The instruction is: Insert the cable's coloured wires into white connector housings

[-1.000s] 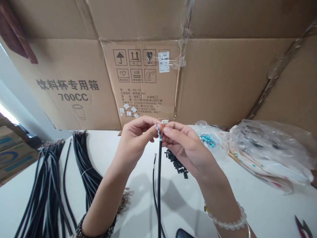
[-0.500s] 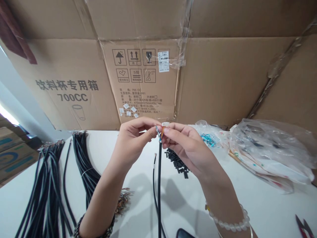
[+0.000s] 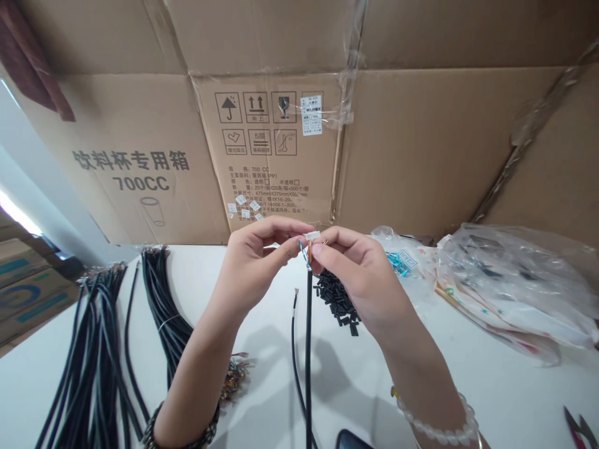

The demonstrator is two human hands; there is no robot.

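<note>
The left hand [image 3: 262,259] and right hand [image 3: 358,274] are both narrowly closed, thumbs and fingertips pinching the coloured wires [image 3: 307,252] at the stripped end of one black cable [image 3: 309,349]; a small white connector [image 3: 312,236] sits just above those fingertips, though I cannot tell which hand bears it; the pinch has barely changed over the last second, the cable still hanging straight down between the hands; a beaded bracelet [image 3: 435,424] circles the right wrist and a dark beaded bracelet [image 3: 182,424] the left; one loose black cable [image 3: 296,362] lies just beside the held one, with a phone [image 3: 350,440] near the lower edge; on the white table [image 3: 56,393] are two bundled hanks of black cables [image 3: 98,355], one single strand [image 3: 131,368], a heap of short black sleeves [image 3: 337,305], too many to count, and one pair of red-handled snips [image 3: 574,429]; farther off lie two plastic bags [image 3: 515,280], one holding blue parts [image 3: 400,263]; one flattened cardboard carton [image 3: 281,149] stands behind.
</note>
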